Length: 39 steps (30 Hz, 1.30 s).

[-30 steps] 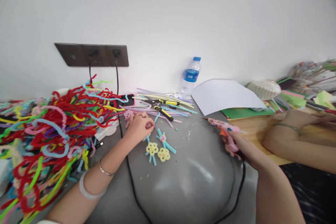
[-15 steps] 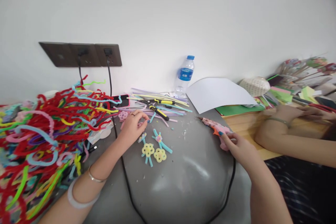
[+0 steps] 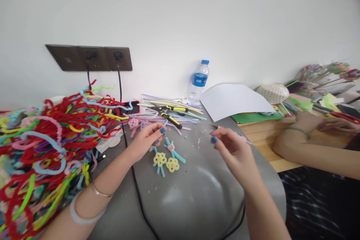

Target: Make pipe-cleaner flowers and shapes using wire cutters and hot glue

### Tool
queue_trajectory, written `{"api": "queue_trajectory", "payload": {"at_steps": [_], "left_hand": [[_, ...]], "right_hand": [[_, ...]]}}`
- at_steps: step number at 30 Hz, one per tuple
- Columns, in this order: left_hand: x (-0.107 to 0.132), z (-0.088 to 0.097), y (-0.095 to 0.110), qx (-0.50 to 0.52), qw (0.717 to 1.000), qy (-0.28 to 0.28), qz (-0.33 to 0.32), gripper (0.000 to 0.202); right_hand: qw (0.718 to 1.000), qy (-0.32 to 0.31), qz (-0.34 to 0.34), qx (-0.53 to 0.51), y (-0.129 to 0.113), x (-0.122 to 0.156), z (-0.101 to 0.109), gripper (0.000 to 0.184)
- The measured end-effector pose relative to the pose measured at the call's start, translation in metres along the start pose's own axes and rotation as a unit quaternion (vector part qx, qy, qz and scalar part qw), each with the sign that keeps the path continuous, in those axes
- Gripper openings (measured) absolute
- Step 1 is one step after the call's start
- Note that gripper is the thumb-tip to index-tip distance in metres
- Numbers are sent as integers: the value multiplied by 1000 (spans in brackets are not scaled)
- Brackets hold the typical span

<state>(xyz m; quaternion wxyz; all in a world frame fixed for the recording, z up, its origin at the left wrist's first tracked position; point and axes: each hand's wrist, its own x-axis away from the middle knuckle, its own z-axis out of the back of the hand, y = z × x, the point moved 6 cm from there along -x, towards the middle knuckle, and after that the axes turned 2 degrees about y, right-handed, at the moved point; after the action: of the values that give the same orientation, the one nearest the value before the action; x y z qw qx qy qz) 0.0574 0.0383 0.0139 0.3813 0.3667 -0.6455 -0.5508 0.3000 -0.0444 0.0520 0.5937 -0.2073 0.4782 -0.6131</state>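
My left hand point(image 3: 146, 140) hovers over the grey table point(image 3: 202, 191), its thumb and forefinger pinched on a small pink and blue pipe-cleaner piece point(image 3: 156, 143). My right hand point(image 3: 232, 149) is lifted at mid-table, fingers loosely spread and holding nothing. Behind it lies the pink glue gun point(image 3: 216, 126), mostly hidden. Between my hands lie two yellow pipe-cleaner flowers point(image 3: 160, 159) with blue stems and a blue one with a pink centre point(image 3: 171, 147).
A big tangle of coloured pipe cleaners point(image 3: 50, 138) fills the left. Straight stems and yellow-handled pliers point(image 3: 172, 120) lie near the wall, with a water bottle point(image 3: 198, 82) and white paper point(image 3: 233, 101). A black cable point(image 3: 135, 187) crosses the table. Another person's arm point(image 3: 309, 150) rests at the right.
My right hand let go of the glue gun and moved left and up toward the middle. My left hand lifted slightly off the table with its small piece.
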Motion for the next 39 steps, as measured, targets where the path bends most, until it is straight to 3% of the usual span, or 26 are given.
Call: {"api": "queue_trajectory", "payload": {"at_steps": [5,10,17,39], "left_hand": [[9,-15,1,100,991,-66,63,48],[13,-19,2,136,983,-106,65,45],[13,-15,-8,126,981,-126,81,46],[13,-16,-12,101,983,-127,84,49]], "right_hand": [[983,-109,130,-66,-53,-15,-54,9],[957,-190,189,-108,-68,-23,-81,8],[946,-219,204,-123,-71,-26,-86,8],[945,-214,228,-100,-72,-24,-90,9]]}}
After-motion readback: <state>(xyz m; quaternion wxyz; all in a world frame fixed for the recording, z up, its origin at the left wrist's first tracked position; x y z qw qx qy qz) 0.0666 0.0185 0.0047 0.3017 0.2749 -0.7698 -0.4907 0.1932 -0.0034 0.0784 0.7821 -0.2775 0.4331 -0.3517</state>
